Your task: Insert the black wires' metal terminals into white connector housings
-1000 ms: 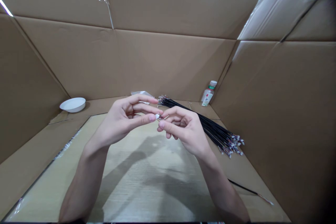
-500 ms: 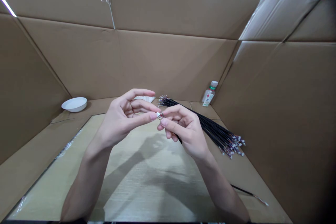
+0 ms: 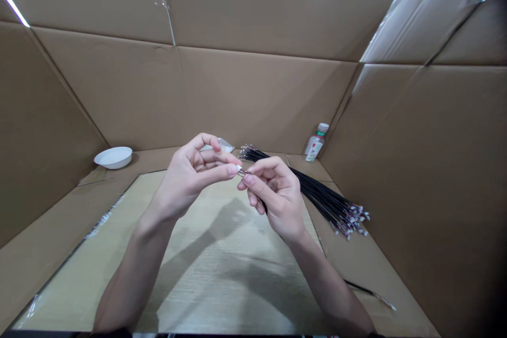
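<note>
A bowl (image 3: 113,162) sits at nine o'clock inside cardboard walls (image 3: 265,90) as a person works bare-handed above a pale counter (image 3: 190,296). The left hand (image 3: 184,169) reaches in from eight o'clock, thumb and one finger pinched on a small connector (image 3: 239,168) at center, its other fingers loosely spread. The uppermost finger, nearly straight half a second ago, is now bent, uncovering more of the bag (image 3: 225,146) at eleven o'clock, and the connector appears tipped to a new angle. Thin wires (image 3: 245,172) run from it toward three o'clock into the right hand (image 3: 277,190), where thumb and forefinger press together on them, the rest curled below. The change suggests a small adjustment of grip, with the fine handling of connector and wires still under way. Farther right, a bottle (image 3: 315,145) stands at two o'clock, while a bundle (image 3: 321,195) of black cables slants from just past twelve down to four. Past four, a single cable (image 3: 360,288) emerges from behind the right forearm (image 3: 328,274), its end shifted slightly left; whether it joins the held wires cannot be told.
</note>
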`<state>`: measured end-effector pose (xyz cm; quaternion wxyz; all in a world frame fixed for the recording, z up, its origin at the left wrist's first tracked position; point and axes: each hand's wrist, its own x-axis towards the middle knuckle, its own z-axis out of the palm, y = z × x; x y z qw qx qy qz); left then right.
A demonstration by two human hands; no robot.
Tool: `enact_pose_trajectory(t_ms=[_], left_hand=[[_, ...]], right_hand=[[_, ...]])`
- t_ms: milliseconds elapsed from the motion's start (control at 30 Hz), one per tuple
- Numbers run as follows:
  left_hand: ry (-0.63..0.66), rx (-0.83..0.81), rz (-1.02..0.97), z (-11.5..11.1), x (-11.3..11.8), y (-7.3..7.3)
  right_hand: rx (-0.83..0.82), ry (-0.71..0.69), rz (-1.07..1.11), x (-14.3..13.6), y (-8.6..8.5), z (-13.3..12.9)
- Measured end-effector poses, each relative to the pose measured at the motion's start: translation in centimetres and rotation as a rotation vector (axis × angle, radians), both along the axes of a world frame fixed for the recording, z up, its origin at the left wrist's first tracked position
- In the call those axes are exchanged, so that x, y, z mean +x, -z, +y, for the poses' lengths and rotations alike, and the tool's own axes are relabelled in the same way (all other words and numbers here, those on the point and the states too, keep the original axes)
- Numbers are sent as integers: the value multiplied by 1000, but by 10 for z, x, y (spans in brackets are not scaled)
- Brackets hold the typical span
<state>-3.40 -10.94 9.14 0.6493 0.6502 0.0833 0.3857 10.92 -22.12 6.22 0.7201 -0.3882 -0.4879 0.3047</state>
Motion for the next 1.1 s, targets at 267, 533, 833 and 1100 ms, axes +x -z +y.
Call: enact_pose_trajectory(t_ms=[267,533,833,1100], left_hand=[[-44,3,-30,1,3,4],[-61,-20,-25,-3,5,6],[-7,-104,-46,-1,8,5],[108,-41,30,12,7,5]], right_hand=[[-10,-3,-41,3,-2,-1],[36,77,-160,3,3,0],[112,-2,-180,8,10,3],[44,-52,-177,15,5,4]])
